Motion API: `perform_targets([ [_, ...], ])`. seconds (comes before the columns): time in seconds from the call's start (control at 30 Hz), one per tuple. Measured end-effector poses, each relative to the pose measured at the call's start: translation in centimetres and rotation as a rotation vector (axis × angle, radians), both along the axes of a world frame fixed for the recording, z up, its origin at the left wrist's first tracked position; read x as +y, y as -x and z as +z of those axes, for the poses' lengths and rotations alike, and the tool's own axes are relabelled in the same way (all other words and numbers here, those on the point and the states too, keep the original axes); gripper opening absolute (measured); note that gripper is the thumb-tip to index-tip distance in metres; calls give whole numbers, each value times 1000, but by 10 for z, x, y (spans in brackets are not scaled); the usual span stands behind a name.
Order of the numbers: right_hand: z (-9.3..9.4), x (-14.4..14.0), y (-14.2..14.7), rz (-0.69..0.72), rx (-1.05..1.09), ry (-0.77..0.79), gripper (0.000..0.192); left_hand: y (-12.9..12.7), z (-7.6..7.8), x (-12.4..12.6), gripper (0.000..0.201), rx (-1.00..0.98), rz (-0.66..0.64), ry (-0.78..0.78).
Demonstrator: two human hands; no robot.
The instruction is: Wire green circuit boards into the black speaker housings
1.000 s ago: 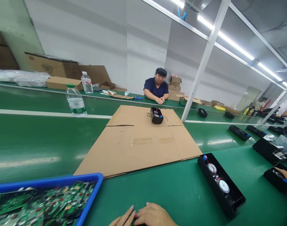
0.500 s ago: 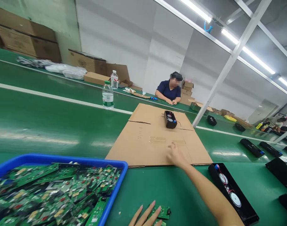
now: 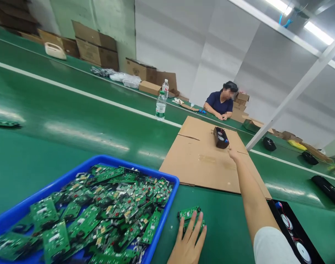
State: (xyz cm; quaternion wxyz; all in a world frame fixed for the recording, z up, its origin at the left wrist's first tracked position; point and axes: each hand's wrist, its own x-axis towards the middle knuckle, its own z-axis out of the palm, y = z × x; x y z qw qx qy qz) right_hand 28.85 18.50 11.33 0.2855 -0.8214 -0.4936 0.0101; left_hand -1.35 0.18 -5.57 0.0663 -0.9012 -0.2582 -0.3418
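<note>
My left hand (image 3: 188, 238) lies with fingers spread over green circuit boards (image 3: 188, 212) on the green table, fingertips resting on them. My right hand (image 3: 234, 154) is stretched far forward over a flat cardboard sheet (image 3: 195, 165). Its fingertips are at the near right corner of a small black speaker box (image 3: 221, 138) with pale round speakers and wires. The fingers are small and partly hidden, so any grip is unclear. To my left stands a blue tray (image 3: 176, 183) heaped with circuit boards.
A longer black speaker box (image 3: 295, 233) lies at right, beside my forearm. More black cases (image 3: 327, 189) sit along the belt. Two bottles, one a water bottle (image 3: 160, 106), stand beyond the cardboard. A person (image 3: 219, 102) sits across. A slanted white post (image 3: 288, 91) rises at right.
My right hand has reached forward from the middle of the cardboard to the small speaker box. The view has swung left, showing more of the tray. My left hand stays at the boards.
</note>
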Motion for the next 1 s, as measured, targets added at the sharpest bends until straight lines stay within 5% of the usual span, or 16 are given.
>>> perform_targets([
  [0.07,1,-2,0,58,31,75,31,2,4,-2,41,60,-230,-33],
  [0.13,0,-8,5,97,56,133,30,4,10,-4,36,86,-328,19],
  [0.37,-3,-66,27,354,77,222,31,9,42,-5,48,150,-140,248],
  [0.53,-13,-94,7,386,-294,147,41,8,43,-4,49,151,-174,291],
  [0.67,-30,-98,0,318,-432,180,14,9,38,-3,48,97,-255,327],
  [0.87,-40,-83,10,262,-596,182,30,9,31,-1,47,1,-293,455],
  [1.0,-34,-74,18,320,-674,249,15,10,33,1,46,-60,-266,600],
])
